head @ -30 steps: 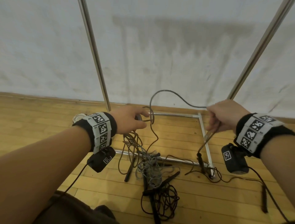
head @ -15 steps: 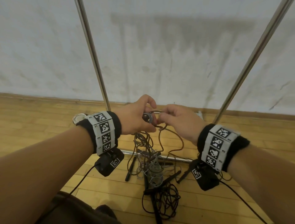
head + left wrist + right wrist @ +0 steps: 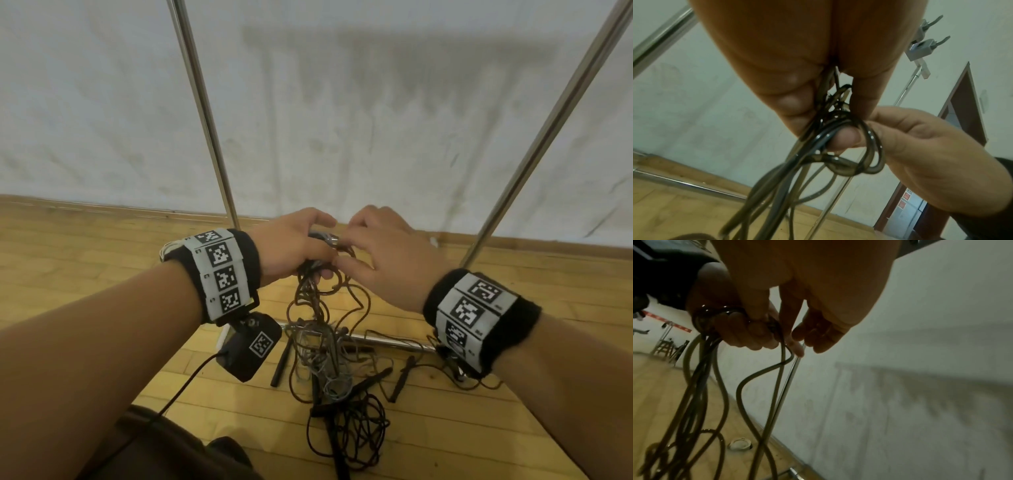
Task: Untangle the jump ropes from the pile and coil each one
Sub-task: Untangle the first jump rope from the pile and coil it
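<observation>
Head view: left hand grips coiled rope; right hand pinches loop, wrists level.

Dark brown glossy jump-rope cord, grey thin cord tangle, black slim rope handles, black wristbands with black-and-white square-code patches, honey-yellow wooden plank floor, off-white smudged wall, silvery metal poles

Both forearms reach forward, wrists banded. The left hand curls its fingers around a bunch of rope loops. The right hand, touching the left, pinches those same loops with thumb and fingertips just beside it.
</observation>
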The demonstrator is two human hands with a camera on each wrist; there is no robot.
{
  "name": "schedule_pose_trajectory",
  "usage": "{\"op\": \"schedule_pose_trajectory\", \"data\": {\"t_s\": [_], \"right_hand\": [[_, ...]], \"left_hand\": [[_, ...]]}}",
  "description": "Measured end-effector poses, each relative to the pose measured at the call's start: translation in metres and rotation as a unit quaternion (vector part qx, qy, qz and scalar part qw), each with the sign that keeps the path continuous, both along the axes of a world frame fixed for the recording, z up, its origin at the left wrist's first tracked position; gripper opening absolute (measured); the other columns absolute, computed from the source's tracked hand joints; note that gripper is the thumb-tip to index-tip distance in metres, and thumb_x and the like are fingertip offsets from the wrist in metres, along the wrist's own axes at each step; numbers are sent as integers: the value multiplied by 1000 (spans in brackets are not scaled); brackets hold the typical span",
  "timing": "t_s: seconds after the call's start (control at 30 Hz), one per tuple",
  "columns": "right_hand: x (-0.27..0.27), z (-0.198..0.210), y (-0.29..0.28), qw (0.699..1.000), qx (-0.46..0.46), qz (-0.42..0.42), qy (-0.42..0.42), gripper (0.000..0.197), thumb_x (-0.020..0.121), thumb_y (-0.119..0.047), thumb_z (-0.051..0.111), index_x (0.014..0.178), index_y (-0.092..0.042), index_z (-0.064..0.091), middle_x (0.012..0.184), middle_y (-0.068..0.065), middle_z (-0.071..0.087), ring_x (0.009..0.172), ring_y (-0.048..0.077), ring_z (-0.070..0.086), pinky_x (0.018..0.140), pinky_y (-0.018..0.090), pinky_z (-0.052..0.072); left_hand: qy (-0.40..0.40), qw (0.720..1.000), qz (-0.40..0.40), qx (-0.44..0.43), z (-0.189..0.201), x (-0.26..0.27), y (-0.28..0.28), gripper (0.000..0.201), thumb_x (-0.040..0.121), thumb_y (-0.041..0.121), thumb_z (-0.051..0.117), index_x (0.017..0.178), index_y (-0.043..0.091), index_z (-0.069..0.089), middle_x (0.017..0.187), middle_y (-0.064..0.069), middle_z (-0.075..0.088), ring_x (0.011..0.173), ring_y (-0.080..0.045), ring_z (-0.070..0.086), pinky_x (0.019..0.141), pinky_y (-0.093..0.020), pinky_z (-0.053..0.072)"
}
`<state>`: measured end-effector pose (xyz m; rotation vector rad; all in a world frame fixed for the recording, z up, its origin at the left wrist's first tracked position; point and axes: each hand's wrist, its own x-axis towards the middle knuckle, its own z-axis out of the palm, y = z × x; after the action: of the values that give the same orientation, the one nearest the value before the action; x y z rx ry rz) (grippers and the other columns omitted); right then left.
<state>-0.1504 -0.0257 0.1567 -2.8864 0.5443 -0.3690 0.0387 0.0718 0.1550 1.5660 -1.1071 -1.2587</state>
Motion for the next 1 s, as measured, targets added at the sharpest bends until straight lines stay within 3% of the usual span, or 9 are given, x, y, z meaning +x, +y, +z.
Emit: {"op": "schedule_pose_trajectory", "data": {"t_s": [0.2, 0.3, 0.43, 0.47, 0.53, 0.57, 0.67, 0.8, 1.0], "right_hand": [[-8, 25, 2, 963, 247, -49, -94, 27, 105, -37, 51, 82, -26, 62, 77, -8, 64, 77, 17, 62, 75, 35, 50], [-24, 53, -12, 817, 481, -66, -310, 29, 106, -16, 50, 77, -16, 54, 61, 2, 45, 60, 25, 54, 83, 41, 59], [-69, 81, -76, 597, 589, -182, -514, 39, 100, -19, 51, 62, -24, 41, 58, -4, 22, 48, 15, 18, 47, 27, 35], [-84, 80, -97, 631, 530, -249, -509, 39, 98, -20, 49, 61, -24, 39, 56, -4, 23, 48, 15, 18, 46, 28, 28], [-112, 64, -127, 824, 261, -394, -313, 29, 98, -17, 45, 69, -19, 48, 61, 4, 38, 52, 21, 35, 51, 32, 43], [-120, 54, -135, 862, 149, -443, -197, 25, 99, -18, 44, 78, -10, 57, 69, 14, 49, 61, 29, 48, 61, 35, 54], [-116, 22, -130, 895, 90, -436, 35, 30, 101, -20, 48, 109, 0, 69, 115, 25, 66, 107, 42, 60, 97, 45, 50], [-69, 21, -74, 958, 147, -213, 123, 45, 101, -22, 54, 147, -21, 54, 147, 0, 57, 133, 18, 51, 103, 26, 35], [-10, 11, 1, 964, 252, -69, 46, 37, 98, -59, 50, 125, -38, 65, 114, -20, 67, 103, 3, 61, 80, 21, 44]], "left_hand": [[-125, 990, -65, 13, -8, 18, 2, 31, 93, 12, 74, 114, 35, 74, 86, -6, 77, 79, -25, 74, 67, -32, 61], [-192, 980, -43, 43, -18, 37, 5, 20, 99, 18, 71, 95, 36, 77, 87, -7, 79, 77, -24, 75, 79, -47, 66], [-202, 976, 3, 80, -27, 57, 15, 17, 100, 31, 70, 85, 36, 75, 82, -8, 78, 76, -33, 72, 75, -48, 64], [-197, 977, 15, 81, -27, 59, 16, 15, 98, 38, 71, 84, 35, 75, 80, -7, 77, 76, -33, 71, 72, -45, 62], [-191, 978, 23, 76, -24, 59, 16, 23, 86, 56, 72, 85, 34, 76, 78, -5, 75, 73, -30, 70, 73, -44, 61], [-195, 978, 18, 73, -22, 57, 13, 31, 79, 64, 72, 85, 34, 76, 78, -4, 75, 72, -29, 71, 73, -44, 61], [-210, 975, -13, 69, -17, 44, 7, 40, 75, 72, 66, 84, 34, 74, 74, -2, 74, 70, -28, 72, 64, -37, 62], [-222, 973, -39, 54, -15, 28, -2, 27, 99, 54, 64, 84, 34, 74, 71, 0, 73, 64, -20, 71, 56, -25, 57], [-251, 964, -82, 38, -8, -1, -16, 19, 93, 52, 63, 87, 36, 72, 75, -3, 76, 63, -23, 71, 53, -25, 55]]}}
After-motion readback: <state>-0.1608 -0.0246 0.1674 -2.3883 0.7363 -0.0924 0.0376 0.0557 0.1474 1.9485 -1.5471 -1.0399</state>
